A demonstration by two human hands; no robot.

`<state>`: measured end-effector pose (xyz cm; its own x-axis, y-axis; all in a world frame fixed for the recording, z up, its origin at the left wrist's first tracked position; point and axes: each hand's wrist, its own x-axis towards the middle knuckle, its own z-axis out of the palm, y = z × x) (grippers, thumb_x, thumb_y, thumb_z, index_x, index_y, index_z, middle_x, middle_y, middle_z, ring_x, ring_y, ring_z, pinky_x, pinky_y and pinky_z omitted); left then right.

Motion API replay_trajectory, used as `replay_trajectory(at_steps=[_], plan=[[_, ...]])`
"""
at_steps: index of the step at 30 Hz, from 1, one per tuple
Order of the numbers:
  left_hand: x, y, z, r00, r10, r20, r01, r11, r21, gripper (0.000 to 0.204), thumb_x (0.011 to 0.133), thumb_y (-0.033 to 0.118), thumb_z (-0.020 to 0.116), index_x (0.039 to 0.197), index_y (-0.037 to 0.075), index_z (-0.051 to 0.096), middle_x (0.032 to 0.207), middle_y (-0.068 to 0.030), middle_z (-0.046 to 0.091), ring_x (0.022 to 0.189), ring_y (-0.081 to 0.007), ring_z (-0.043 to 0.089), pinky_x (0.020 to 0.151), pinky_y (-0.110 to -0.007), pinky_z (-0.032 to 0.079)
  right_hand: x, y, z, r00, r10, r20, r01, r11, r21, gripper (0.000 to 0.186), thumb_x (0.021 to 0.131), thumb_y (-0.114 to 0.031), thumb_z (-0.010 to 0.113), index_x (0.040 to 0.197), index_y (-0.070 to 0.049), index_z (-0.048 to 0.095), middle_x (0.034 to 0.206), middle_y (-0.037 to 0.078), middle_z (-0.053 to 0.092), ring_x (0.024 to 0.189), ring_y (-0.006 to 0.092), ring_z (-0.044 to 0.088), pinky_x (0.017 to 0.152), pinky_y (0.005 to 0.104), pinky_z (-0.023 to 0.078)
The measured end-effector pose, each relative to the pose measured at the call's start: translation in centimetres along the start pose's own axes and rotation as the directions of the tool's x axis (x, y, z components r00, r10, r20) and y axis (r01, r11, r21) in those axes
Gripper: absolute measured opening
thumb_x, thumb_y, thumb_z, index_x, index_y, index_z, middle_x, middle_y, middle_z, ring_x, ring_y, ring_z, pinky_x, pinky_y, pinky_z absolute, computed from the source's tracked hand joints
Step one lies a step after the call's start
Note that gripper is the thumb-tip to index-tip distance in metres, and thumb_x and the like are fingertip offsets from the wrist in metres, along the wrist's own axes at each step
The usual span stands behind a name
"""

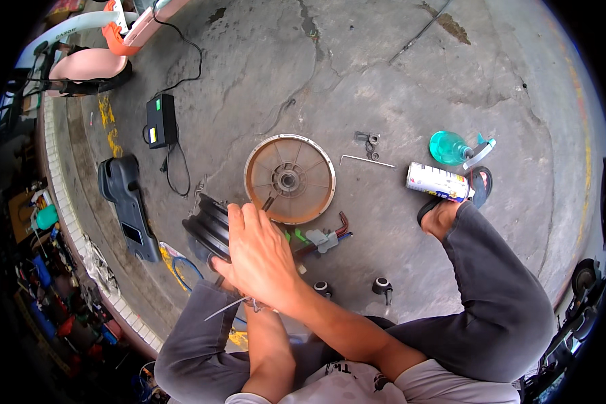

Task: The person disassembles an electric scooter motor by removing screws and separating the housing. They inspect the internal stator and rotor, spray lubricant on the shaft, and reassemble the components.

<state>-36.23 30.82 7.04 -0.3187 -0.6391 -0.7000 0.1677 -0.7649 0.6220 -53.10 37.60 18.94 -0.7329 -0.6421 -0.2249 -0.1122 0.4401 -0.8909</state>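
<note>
A black grooved wheel rim (207,227) is held tilted on edge above my left thigh. My right hand (266,259) reaches across my body and lies over its near side, fingers pointing away and thumb at the lower edge. A short dark rod (268,203) sticks out beside its fingertips. My left hand is mostly hidden under the right one, by the rim's lower part; its fingers do not show. A thin pale strip or rod (222,310) juts out below the hands. Just beyond lies a round metal wheel cover (310,190), with a bearing at its centre.
On the concrete floor are a folding hex key set (323,240), an L-shaped key (367,161), small washers (372,140), a spray can (438,182), a green spray bottle (449,147), a black charger (160,121) and a black plastic cover (129,209). A pink scooter (87,65) stands far left.
</note>
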Motion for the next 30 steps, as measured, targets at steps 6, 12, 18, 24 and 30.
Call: replay_trajectory(at_steps=[6, 12, 18, 24, 30], plan=[[-0.4, 1.4, -3.0, 0.996, 0.067, -0.063, -0.063, 0.995, 0.077, 0.070, 0.106, 0.061, 0.038, 0.147, 0.006, 0.050, 0.146, -0.0138, 0.056, 0.133, -0.0328, 0.053, 0.114, -0.045, 0.042, -0.7, -2.0, 1.4, 0.990, -0.097, 0.098, 0.097, 0.995, 0.010, 0.078, 0.066, -0.023, 0.086, 0.128, 0.010, 0.052, 0.108, 0.017, 0.054, 0.103, 0.0329, 0.060, 0.083, 0.0418, 0.055], [1.5, 5.5, -6.8, 0.971, 0.236, -0.031, -0.218, 0.932, 0.290, 0.071, 0.106, 0.061, 0.038, 0.147, 0.005, 0.050, 0.146, -0.0138, 0.056, 0.134, -0.0326, 0.052, 0.114, -0.045, 0.041, -2.6, -4.3, 4.2, 0.976, -0.215, 0.043, 0.219, 0.965, -0.143, 0.075, 0.063, -0.020, 0.083, 0.126, 0.010, 0.055, 0.106, 0.015, 0.055, 0.098, 0.0276, 0.058, 0.077, 0.0370, 0.054], [-2.4, 13.1, -0.3, 0.975, 0.215, -0.048, -0.160, 0.843, 0.513, 0.080, 0.104, 0.065, 0.042, 0.153, 0.001, 0.042, 0.151, -0.0172, 0.050, 0.135, -0.0292, 0.051, 0.113, -0.042, 0.039, -3.4, -0.7, 7.9, 0.974, -0.227, -0.020, 0.219, 0.956, -0.193, 0.062, 0.070, -0.010, 0.074, 0.126, 0.008, 0.055, 0.104, 0.016, 0.058, 0.098, 0.0305, 0.060, 0.073, 0.0391, 0.053], [-2.9, 14.7, 3.5, 0.981, 0.195, -0.007, -0.150, 0.774, 0.615, 0.090, 0.102, 0.066, 0.046, 0.155, -0.006, 0.036, 0.162, -0.0211, 0.034, 0.152, -0.0297, 0.029, 0.125, -0.042, 0.022, -4.4, -3.0, 9.0, 0.972, -0.192, 0.135, 0.199, 0.979, -0.037, 0.049, 0.074, -0.010, 0.076, 0.115, 0.008, 0.056, 0.101, 0.021, 0.062, 0.094, 0.0381, 0.065, 0.072, 0.0464, 0.058], [-1.0, 12.0, 2.7, 0.815, 0.564, 0.132, -0.273, 0.174, 0.946, 0.058, 0.096, 0.037, 0.067, 0.135, -0.006, 0.061, 0.132, -0.0235, 0.065, 0.124, -0.0310, 0.062, 0.108, -0.038, 0.044, 1.3, 2.4, 2.9, 0.944, -0.077, 0.322, -0.050, 0.928, 0.370, 0.035, 0.087, -0.033, 0.073, 0.110, -0.008, 0.077, 0.096, 0.018, 0.077, 0.089, 0.0354, 0.075, 0.081, 0.0454, 0.058]])
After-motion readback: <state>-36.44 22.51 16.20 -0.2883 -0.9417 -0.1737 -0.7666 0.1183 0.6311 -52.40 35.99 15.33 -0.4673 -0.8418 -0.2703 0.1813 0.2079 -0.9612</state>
